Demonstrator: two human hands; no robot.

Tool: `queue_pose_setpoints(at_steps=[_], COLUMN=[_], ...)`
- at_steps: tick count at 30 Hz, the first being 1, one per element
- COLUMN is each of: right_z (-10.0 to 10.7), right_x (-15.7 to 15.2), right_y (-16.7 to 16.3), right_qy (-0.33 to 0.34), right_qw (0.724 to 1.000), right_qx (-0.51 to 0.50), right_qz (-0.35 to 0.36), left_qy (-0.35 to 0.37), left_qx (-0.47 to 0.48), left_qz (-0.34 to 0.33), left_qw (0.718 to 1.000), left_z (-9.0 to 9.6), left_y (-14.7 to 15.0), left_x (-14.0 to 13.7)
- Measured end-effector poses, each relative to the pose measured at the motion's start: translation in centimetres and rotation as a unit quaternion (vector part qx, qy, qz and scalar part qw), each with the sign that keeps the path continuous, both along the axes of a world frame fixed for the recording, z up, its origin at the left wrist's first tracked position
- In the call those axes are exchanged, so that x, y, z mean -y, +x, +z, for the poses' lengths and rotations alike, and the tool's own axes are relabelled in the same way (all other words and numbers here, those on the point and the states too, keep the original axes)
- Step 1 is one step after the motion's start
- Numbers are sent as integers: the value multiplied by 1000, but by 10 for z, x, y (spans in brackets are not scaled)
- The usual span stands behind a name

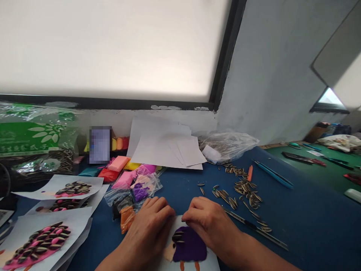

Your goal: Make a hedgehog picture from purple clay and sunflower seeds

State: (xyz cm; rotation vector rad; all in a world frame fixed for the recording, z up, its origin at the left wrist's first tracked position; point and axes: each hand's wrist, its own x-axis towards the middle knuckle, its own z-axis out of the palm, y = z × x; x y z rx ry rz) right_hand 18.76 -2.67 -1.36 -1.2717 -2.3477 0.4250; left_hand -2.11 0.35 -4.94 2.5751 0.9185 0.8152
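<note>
A white paper sheet (213,260) lies in front of me, bearing a hedgehog picture in flat clay. Its purple clay body (193,248) has a few striped sunflower seeds (178,236) by the head, a pale snout and orange legs. My left hand (155,222) rests at the sheet's left edge, closed, with curled fingers that hide whatever they hold. Over the upper right of the purple body is my right hand (210,220), its thumb and fingers pinched together. What is between those fingertips is too small or hidden to make out.
Loose sunflower seeds (248,190), tweezers (255,227) and a blue pen-like tool (273,174) lie on the right. Bagged coloured clay (141,191) and finished hedgehog pictures (42,241) are on the left. Behind are blank sheets (169,148), a plastic bag (229,145) and a green seed bag (34,137).
</note>
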Motion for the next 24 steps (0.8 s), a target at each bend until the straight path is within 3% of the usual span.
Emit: queue_pose_setpoints(at_steps=[5,10,24], right_z=[-5,-3,1], right_x=[-3,-5,-1], right_y=[1,0,-1], right_qy=[-20,-50,2], right_qw=[999,998,997], right_qx=[-36,-32,65], right_qz=[-24,0,44], left_qy=[-5,2,-11], left_qx=[-9,-10,-7], left_qz=[2,2,13], left_qw=[1000,1000,1000], left_z=[0,0,-1], left_y=[0,0,-1], left_x=[0,0,1])
